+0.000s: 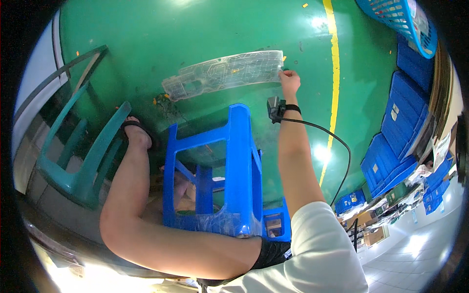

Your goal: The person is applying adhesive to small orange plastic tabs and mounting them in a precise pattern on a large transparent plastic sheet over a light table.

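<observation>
The right hand [289, 79] pinches the right end of a clear plastic panel [224, 74] lying flat on the green floor [146, 34]. The left hand is out of view. Lifting it well calls for a level pull, since the long panel could flex. A blue stool [234, 166] stands just beside it, a teal chair [78, 161] farther left.

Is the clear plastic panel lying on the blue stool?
No, the clear plastic panel lies on the green floor, beyond the blue stool.
</observation>
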`<state>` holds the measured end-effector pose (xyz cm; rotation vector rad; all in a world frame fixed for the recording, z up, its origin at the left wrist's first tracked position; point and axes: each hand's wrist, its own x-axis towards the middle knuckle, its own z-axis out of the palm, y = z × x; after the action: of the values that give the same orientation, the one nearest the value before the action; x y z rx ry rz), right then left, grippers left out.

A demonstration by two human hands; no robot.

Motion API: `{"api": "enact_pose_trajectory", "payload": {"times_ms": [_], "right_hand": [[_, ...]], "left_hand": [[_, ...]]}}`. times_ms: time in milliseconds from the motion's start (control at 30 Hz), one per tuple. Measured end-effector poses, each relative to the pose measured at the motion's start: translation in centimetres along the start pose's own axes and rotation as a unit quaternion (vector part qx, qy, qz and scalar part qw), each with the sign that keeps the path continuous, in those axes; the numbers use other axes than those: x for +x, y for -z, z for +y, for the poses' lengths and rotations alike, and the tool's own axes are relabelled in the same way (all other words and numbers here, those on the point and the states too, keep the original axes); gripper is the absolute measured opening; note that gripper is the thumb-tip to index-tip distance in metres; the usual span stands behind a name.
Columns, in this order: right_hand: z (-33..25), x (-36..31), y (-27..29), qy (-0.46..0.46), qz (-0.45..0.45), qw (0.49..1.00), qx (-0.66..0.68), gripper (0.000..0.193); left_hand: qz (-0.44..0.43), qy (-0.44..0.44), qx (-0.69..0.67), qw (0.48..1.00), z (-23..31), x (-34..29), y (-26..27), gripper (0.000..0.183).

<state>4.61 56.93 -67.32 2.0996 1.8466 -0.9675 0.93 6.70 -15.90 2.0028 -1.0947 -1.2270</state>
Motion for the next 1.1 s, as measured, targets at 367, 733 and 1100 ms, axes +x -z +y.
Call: {"api": "enact_pose_trajectory", "payload": {"times_ms": [367, 733, 1100], "right_hand": [[-2.7, -2.5, 5.5, -0.03, -0.184, 0.964, 0.187, 0.032], [-5.2, -5.8, 11.8, 0.15, -0.12, 0.959, 0.208, 0.016], [-13.8, -14.4, 24.2, 0.404, -0.044, 0.91, 0.079, 0.017]], "left_hand": [[0.006, 0.021, -0.068, 0.997, 1.3, -0.6, 5.1, 0.047], [-0.02, 0.073, -0.113, 0.991, 0.8, 1.8, 10.3, 0.049], [-0.044, 0.178, -0.172, 0.968, -2.3, 6.9, 13.8, 0.051]]}}
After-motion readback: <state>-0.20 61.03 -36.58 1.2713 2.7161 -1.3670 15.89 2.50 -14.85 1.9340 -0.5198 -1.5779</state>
